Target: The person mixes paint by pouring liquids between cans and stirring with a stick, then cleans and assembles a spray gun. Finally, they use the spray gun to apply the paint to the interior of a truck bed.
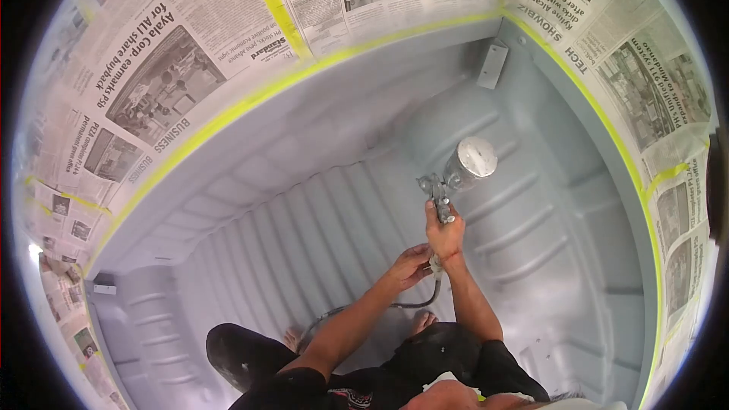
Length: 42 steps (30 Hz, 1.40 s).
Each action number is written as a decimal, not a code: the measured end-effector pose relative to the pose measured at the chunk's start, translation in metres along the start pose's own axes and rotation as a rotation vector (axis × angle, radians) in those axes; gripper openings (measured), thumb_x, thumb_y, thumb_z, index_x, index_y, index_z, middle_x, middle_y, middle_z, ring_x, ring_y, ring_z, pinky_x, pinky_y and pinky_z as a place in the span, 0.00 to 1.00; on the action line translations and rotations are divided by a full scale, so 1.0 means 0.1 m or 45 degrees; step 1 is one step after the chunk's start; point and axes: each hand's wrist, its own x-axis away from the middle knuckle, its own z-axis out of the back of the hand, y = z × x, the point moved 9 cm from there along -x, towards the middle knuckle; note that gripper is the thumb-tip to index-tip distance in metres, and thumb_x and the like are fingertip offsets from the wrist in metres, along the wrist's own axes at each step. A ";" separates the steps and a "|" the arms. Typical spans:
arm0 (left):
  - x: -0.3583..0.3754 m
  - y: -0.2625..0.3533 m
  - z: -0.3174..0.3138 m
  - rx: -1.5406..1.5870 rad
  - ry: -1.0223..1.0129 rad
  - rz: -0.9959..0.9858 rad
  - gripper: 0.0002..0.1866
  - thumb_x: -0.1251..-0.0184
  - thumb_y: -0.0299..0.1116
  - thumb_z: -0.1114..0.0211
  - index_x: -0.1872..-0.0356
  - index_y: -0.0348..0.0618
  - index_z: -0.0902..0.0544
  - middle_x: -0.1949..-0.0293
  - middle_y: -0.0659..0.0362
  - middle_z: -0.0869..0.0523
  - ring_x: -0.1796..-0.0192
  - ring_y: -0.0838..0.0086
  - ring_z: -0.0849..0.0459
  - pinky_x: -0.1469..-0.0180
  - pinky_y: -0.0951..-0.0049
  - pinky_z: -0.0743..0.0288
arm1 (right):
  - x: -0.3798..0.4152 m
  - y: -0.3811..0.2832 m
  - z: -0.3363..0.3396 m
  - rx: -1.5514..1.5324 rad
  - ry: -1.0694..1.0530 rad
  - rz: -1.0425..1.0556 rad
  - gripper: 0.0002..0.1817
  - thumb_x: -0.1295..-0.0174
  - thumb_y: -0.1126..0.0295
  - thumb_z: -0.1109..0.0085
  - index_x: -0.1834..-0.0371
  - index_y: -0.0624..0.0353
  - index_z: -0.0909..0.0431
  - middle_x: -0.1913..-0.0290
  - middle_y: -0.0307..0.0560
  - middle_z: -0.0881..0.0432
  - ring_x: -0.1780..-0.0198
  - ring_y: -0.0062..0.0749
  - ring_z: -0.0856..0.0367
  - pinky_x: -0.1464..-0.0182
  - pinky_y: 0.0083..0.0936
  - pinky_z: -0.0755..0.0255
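A metal spray gun (438, 196) with a silver paint cup (475, 161) on its side is held in front of me. My right hand (446, 235) is closed round the gun's handle. Just below, my left hand (412, 266) has its fingers curled at the bottom of the handle, by the fitting where the dark air hose (425, 303) joins. Its fingertips are partly hidden, but they appear to grip that hose fitting. From there the hose curves down and left, passing behind my left forearm.
I am inside a grey ribbed truck bed (304, 220) with raised side walls. Newspaper sheets (152, 68) and yellow masking tape (228, 118) cover its rim. A small bracket (493, 66) sits in the far corner. My bare feet (425, 322) are on the bed floor.
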 end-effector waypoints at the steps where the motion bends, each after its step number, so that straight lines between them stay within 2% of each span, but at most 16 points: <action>1: -0.02 -0.01 0.07 -0.005 0.005 -0.008 0.13 0.25 0.33 0.35 0.44 0.45 0.20 0.49 0.62 0.15 0.45 0.72 0.16 0.38 0.64 0.23 | -0.01 0.05 -0.02 -0.028 0.001 -0.013 0.20 0.31 0.56 0.38 0.64 0.67 0.19 0.77 0.60 0.18 0.71 0.59 0.15 0.68 0.41 0.25; 5: 0.03 -0.04 0.19 -0.109 -0.060 -0.041 0.20 0.24 0.34 0.37 0.37 0.36 0.25 0.42 0.56 0.17 0.40 0.66 0.18 0.33 0.61 0.26 | 0.02 0.26 -0.16 -0.110 -0.121 -0.072 0.20 0.31 0.56 0.38 0.61 0.67 0.18 0.76 0.59 0.17 0.71 0.49 0.14 0.67 0.38 0.25; 7: 0.08 -0.01 0.24 -0.161 -0.024 -0.040 0.20 0.25 0.33 0.37 0.37 0.34 0.25 0.41 0.55 0.18 0.39 0.65 0.18 0.33 0.61 0.26 | 0.04 0.21 -0.24 -0.256 -0.215 0.006 0.21 0.29 0.54 0.38 0.67 0.65 0.21 0.79 0.39 0.21 0.81 0.20 0.24 0.78 0.25 0.30; 13: 0.20 0.01 0.38 -0.274 0.134 -0.025 0.17 0.25 0.30 0.37 0.40 0.35 0.22 0.42 0.56 0.16 0.39 0.67 0.18 0.34 0.61 0.24 | 0.10 0.28 -0.42 -0.514 -0.378 -0.041 0.20 0.29 0.56 0.37 0.69 0.64 0.21 0.76 0.38 0.20 0.80 0.17 0.24 0.78 0.21 0.31; 20: 0.18 0.16 0.07 -0.328 0.092 -0.068 0.15 0.26 0.29 0.36 0.42 0.36 0.19 0.44 0.57 0.15 0.41 0.68 0.16 0.34 0.62 0.24 | 0.07 0.19 -0.28 -0.389 -0.352 0.016 0.19 0.30 0.58 0.36 0.68 0.66 0.21 0.79 0.38 0.21 0.79 0.20 0.24 0.77 0.25 0.31; 22: 0.12 0.20 0.06 -0.327 0.077 -0.082 0.14 0.26 0.28 0.37 0.43 0.37 0.17 0.46 0.58 0.14 0.42 0.69 0.15 0.33 0.64 0.23 | 0.07 0.05 -0.07 -0.286 -0.066 0.181 0.18 0.30 0.60 0.36 0.66 0.67 0.22 0.80 0.43 0.23 0.79 0.26 0.23 0.75 0.31 0.29; 28: 0.01 0.42 -0.11 -0.609 -0.046 0.070 0.18 0.27 0.32 0.33 0.42 0.34 0.19 0.46 0.56 0.14 0.43 0.69 0.15 0.33 0.65 0.25 | 0.08 -0.17 0.17 -0.100 0.237 0.311 0.16 0.31 0.62 0.37 0.67 0.66 0.23 0.80 0.52 0.23 0.78 0.32 0.25 0.73 0.33 0.30; 29: 0.03 0.45 -0.14 -0.647 -0.044 0.077 0.19 0.28 0.34 0.33 0.41 0.34 0.19 0.45 0.56 0.14 0.42 0.69 0.16 0.33 0.64 0.25 | 0.08 -0.22 0.19 -0.101 0.239 0.314 0.16 0.31 0.62 0.37 0.67 0.66 0.23 0.80 0.52 0.23 0.78 0.32 0.25 0.73 0.33 0.30; 31: 0.07 0.51 -0.13 -0.690 -0.045 0.081 0.20 0.28 0.35 0.32 0.41 0.34 0.19 0.45 0.56 0.14 0.42 0.69 0.16 0.33 0.64 0.24 | 0.06 -0.18 0.11 -0.080 0.051 0.131 0.17 0.34 0.62 0.34 0.64 0.68 0.21 0.75 0.61 0.17 0.71 0.51 0.13 0.70 0.37 0.25; 32: 0.12 0.52 -0.12 -0.723 -0.095 0.086 0.21 0.28 0.37 0.32 0.40 0.35 0.19 0.45 0.57 0.15 0.42 0.70 0.16 0.34 0.64 0.25 | 0.07 -0.19 0.10 -0.083 0.052 0.132 0.17 0.34 0.62 0.34 0.64 0.68 0.21 0.75 0.61 0.17 0.71 0.51 0.13 0.70 0.37 0.25; 34: 0.22 0.54 -0.06 -0.766 -0.141 0.086 0.22 0.28 0.38 0.31 0.40 0.35 0.19 0.45 0.57 0.15 0.42 0.70 0.17 0.34 0.64 0.25 | 0.11 -0.19 -0.14 -0.359 -0.218 0.085 0.17 0.33 0.60 0.34 0.62 0.69 0.18 0.76 0.52 0.17 0.71 0.29 0.17 0.69 0.30 0.26; 35: 0.29 0.51 0.06 -0.693 -0.070 0.100 0.24 0.28 0.42 0.32 0.39 0.36 0.20 0.45 0.57 0.15 0.42 0.69 0.16 0.34 0.64 0.24 | 0.14 -0.21 -0.17 -0.366 -0.219 0.088 0.17 0.33 0.60 0.34 0.62 0.69 0.18 0.76 0.52 0.17 0.71 0.29 0.17 0.69 0.30 0.26; 37: 0.41 0.43 0.28 -0.626 0.001 0.123 0.26 0.28 0.46 0.32 0.39 0.38 0.20 0.46 0.58 0.15 0.43 0.69 0.16 0.35 0.64 0.24 | 0.24 -0.30 -0.37 -0.633 -0.474 0.125 0.18 0.30 0.59 0.37 0.69 0.64 0.21 0.79 0.34 0.23 0.77 0.19 0.28 0.74 0.24 0.33; 39: 0.57 0.31 0.86 -0.668 0.420 0.258 0.27 0.28 0.53 0.35 0.42 0.40 0.16 0.50 0.60 0.13 0.46 0.69 0.15 0.39 0.67 0.22 | 0.25 -0.32 -0.37 -0.671 -0.615 0.043 0.17 0.29 0.59 0.37 0.69 0.63 0.21 0.79 0.33 0.24 0.77 0.16 0.29 0.75 0.22 0.34; 40: 0.63 0.20 1.12 -0.675 0.423 0.267 0.27 0.28 0.53 0.35 0.42 0.40 0.16 0.50 0.60 0.13 0.46 0.69 0.15 0.39 0.67 0.22 | 0.28 -0.32 -0.43 -0.702 -0.765 -0.041 0.17 0.29 0.59 0.37 0.69 0.62 0.20 0.78 0.31 0.25 0.76 0.14 0.30 0.75 0.20 0.35; 42: 0.71 0.10 1.45 -1.541 0.225 0.147 0.32 0.32 0.63 0.37 0.50 0.40 0.13 0.55 0.56 0.11 0.49 0.66 0.13 0.44 0.66 0.22 | 0.14 -0.30 -0.30 -0.648 -0.641 -0.012 0.15 0.30 0.60 0.36 0.65 0.64 0.19 0.77 0.37 0.22 0.74 0.16 0.28 0.71 0.22 0.31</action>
